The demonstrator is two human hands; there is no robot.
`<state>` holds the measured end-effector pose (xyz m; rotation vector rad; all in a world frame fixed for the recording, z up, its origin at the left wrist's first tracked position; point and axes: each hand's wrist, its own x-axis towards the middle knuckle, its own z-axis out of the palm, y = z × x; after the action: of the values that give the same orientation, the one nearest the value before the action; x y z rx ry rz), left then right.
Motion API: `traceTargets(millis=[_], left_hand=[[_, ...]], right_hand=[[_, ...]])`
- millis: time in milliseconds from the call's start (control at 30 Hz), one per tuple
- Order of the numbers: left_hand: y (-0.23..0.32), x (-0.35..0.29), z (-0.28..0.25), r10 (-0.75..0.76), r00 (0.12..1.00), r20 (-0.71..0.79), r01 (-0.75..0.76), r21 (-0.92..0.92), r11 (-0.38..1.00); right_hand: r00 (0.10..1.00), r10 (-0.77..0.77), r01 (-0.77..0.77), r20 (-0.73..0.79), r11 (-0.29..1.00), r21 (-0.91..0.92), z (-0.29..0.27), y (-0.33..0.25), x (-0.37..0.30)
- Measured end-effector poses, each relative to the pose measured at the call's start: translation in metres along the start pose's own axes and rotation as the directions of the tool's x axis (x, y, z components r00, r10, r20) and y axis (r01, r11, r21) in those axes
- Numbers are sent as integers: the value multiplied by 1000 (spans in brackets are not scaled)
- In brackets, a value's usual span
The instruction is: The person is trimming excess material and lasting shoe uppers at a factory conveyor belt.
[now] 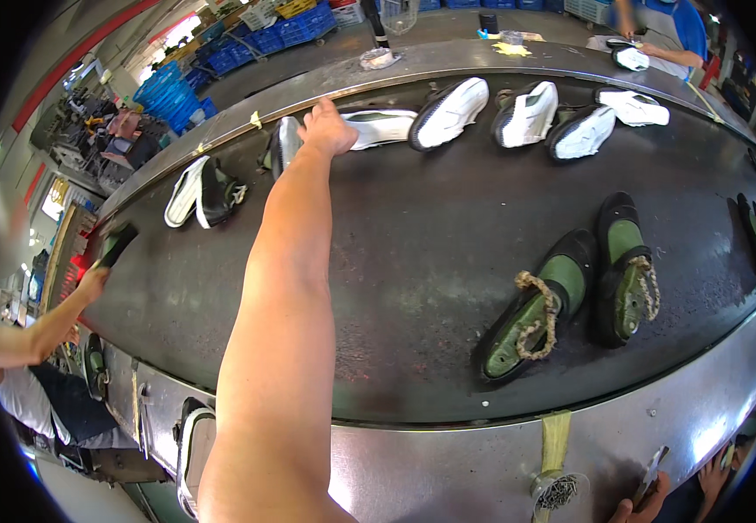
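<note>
My left hand (328, 131) reaches far across the dark belt, fingers curled at a white shoe (382, 126) whose near end it covers. Against the hand's left side stands another white-topped shoe (287, 144), partly hidden by the wrist. At the lower right edge, my right hand (644, 504) is closed around a small metal tool (654, 468); its kind does not show. Nearer me on the belt lie two dark shoes on green lasts, one shoe (539, 301) left of the other (624, 270), each last with a rope loop.
Along the belt's far side stand several white shoes (452, 113). A cup of nails (559, 492) sits on the metal ledge (448, 458). A person's hand (90, 283) holds a dark object at left; another person's hand (714, 475) is at lower right. Black gloves (755, 235) lie right.
</note>
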<state>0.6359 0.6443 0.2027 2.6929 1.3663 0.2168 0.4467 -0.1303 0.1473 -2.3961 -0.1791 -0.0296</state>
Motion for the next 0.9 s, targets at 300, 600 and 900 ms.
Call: traceTargets(millis=[300,600,900], left_hand=[[-39,-37,-26,118,981,154,-148,202,968],[-124,-78,-17,-13,994,107,19,-46,999],[-153,-311,-108,134,938,320,-125,-49,991]], right_hand=[[980,-190,194,56,978,-76,2,-8,4],[967,195,-177,163,977,-119,13,-8,8],[902,-425,426,-83,905,3,37,-41,12]])
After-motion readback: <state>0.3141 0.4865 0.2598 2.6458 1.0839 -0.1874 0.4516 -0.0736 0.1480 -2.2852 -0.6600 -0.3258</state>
